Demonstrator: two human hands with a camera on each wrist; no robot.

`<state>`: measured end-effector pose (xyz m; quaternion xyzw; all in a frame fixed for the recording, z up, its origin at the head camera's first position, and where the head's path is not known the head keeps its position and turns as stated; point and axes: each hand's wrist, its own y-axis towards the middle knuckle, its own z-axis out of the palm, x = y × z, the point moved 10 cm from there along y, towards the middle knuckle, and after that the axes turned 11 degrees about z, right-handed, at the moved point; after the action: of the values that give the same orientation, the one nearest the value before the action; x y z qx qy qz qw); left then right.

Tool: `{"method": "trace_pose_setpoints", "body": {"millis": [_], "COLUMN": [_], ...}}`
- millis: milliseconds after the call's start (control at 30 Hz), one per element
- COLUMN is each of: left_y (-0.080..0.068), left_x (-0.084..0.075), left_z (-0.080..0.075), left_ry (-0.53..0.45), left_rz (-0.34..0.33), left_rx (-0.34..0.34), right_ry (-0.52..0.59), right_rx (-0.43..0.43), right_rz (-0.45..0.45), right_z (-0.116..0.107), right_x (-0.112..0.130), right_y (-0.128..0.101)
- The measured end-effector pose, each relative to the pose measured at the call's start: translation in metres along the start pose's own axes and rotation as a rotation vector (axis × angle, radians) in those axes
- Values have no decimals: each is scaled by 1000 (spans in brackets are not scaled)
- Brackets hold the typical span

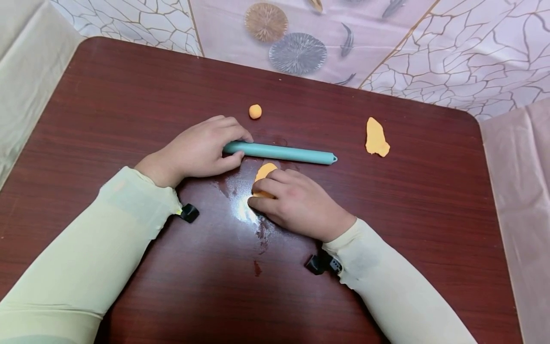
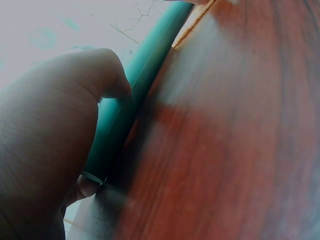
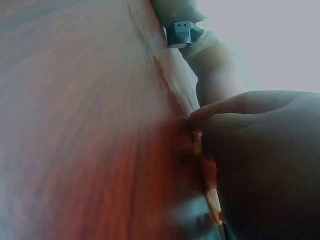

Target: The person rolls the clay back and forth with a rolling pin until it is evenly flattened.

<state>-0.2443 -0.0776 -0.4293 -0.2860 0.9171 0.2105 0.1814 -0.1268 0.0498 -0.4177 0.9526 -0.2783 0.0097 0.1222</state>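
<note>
A teal rolling pin (image 1: 283, 152), with a small loop at its right end, lies across the middle of the table. My left hand (image 1: 202, 145) grips its left end, the thumb on the near side and the fingers over the far side. Just below the pin is a flattened piece of orange clay (image 1: 265, 171), partly covered by my right hand (image 1: 301, 203). The right thumb and fingers are bent and pinch the clay at its edge. In the right wrist view the thin clay (image 3: 212, 197) shows beneath that hand; the fingertips there are partly hidden.
Beyond the pin sits a small orange clay ball (image 1: 255, 112). Another flat orange clay piece (image 1: 377, 137) lies at the right. The dark red wooden table (image 1: 215, 296) carries wet-looking smears near the hands. Patterned cloth (image 1: 266, 52) hangs behind the far edge.
</note>
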Motion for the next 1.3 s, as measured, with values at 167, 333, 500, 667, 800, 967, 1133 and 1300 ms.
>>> {"method": "trace_pose_setpoints", "body": {"millis": [167, 333, 500, 667, 800, 967, 1133, 1300], "left_y": [1, 2, 5, 6, 4, 2, 3, 1], "left_x": [0, -1, 0, 1, 2, 3, 1, 2], "left_z": [0, 0, 0, 1, 1, 2, -1, 1], "left_ry": [1, 8, 7, -1, -6, -13, -13, -17], "left_rz": [8, 13, 11, 13, 13, 2, 8, 2], "left_rx": [-9, -11, 1, 6, -1, -1, -11, -5], "right_ry": [30, 114, 167, 137, 128, 209, 307, 339], "right_rx": [17, 43, 85, 96, 65, 67, 99, 136], "right_rz": [-12, 73, 186, 201, 175, 194, 237, 241], "right_z": [-3, -8, -13, -15, -15, -16, -19, -17], "right_x": [-2, -15, -27, -26, -22, -27, -36, -39], "right_y": [-2, -4, -4, -4, -4, -4, -4, -5]}}
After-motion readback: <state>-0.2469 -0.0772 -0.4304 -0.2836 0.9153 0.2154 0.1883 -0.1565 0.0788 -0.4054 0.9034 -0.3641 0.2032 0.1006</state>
